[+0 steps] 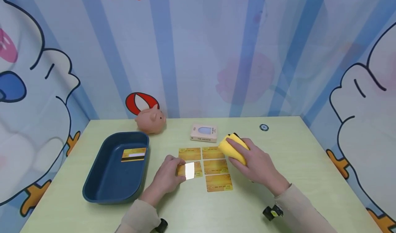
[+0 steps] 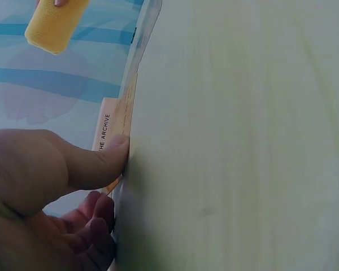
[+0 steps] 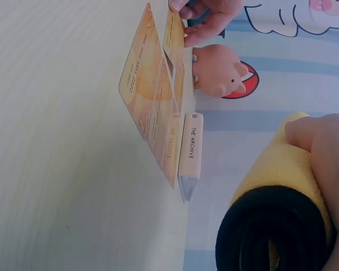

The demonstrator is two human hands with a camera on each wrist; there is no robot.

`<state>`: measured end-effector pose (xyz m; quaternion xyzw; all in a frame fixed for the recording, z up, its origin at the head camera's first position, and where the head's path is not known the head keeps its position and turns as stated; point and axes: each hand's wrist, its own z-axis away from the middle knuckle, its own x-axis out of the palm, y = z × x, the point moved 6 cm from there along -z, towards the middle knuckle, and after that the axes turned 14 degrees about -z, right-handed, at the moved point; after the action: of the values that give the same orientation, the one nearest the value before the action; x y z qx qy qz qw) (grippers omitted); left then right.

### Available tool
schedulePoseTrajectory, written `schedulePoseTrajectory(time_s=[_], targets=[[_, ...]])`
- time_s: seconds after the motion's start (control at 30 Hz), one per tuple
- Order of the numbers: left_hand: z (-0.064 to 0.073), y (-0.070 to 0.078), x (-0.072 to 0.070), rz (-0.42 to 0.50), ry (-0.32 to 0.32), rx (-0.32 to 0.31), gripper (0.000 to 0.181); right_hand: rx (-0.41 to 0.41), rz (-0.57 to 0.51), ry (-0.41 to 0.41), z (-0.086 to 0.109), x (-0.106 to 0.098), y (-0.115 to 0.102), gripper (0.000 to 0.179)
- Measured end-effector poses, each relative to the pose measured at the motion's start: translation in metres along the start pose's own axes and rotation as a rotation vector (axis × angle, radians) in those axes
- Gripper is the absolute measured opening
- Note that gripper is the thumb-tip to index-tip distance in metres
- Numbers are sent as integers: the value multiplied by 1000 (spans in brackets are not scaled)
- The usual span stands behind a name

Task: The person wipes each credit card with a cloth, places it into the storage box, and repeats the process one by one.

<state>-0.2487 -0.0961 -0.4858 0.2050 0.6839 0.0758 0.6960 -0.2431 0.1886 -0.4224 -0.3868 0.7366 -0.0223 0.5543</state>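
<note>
My left hand (image 1: 167, 176) pinches the left end of a gold bank card (image 1: 198, 168) between thumb and fingers, and a bright white glare covers part of its face. Directly above that one lies another gold card (image 1: 189, 154), with a column of three more (image 1: 219, 183) along their right side. My right hand (image 1: 258, 164) grips a rolled yellow cloth (image 1: 232, 150), held over the table just right of the cards. In the right wrist view the roll's end shows a black layer (image 3: 243, 223) coiled inside the yellow one.
A dark blue tray (image 1: 106, 188) stands at the left, with one gold card (image 1: 133, 154) inside, black stripe showing. Behind are a pink piggy bank (image 1: 151, 120), a small pale box (image 1: 203, 133) marked "THE ARCHIVE" and a round dark chip (image 1: 264, 127). Printed curtains enclose the table.
</note>
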Motion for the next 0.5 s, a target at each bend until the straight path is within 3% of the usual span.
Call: schedulePoseTrajectory(time_s=[0.17, 0.5], targets=[[2, -1, 0, 22, 0, -21, 48, -1, 1, 2, -1, 0, -1, 63], [1, -3, -1, 49, 48, 53, 46, -6, -1, 7, -1, 1, -2, 63]])
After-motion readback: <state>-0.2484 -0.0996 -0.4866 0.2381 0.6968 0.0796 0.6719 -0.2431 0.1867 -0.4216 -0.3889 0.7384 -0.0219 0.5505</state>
